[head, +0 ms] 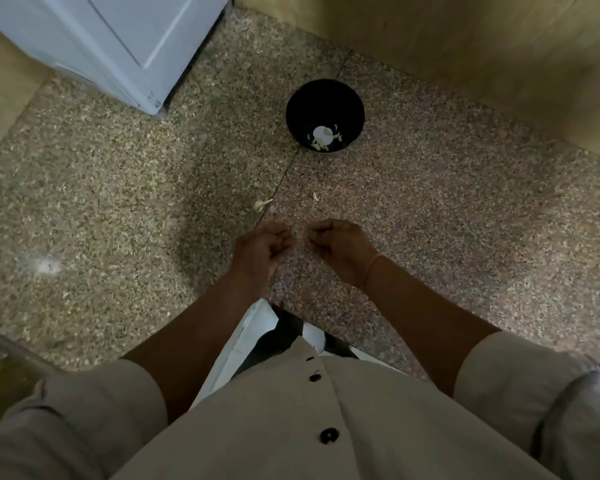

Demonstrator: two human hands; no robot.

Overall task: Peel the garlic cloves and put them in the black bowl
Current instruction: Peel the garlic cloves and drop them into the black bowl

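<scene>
Both hands curled close together, short of the black bowl

The left hand and the right hand are held side by side over the speckled stone floor, their fingertips turned toward each other with a narrow gap between. Each grip is curled in, thumb against fingers. Whether either one pinches a clove or a scrap of skin cannot be told, because the spot between them is small and blurred. A thin band circles the right wrist.

Just beyond the hands, 1 unpeeled garlic clove lies on the floor beside a seam between slabs, and 1 smaller pale piece lies a little to its right, apart from it. Farther off along that seam stands the black bowl, upright, with several peeled cloves on its bottom around a round white patch.

A white appliance fills the far left corner, and a yellowish wall runs along the far right. A pale buttoned shirt with rolled sleeves fills the near edge
</scene>
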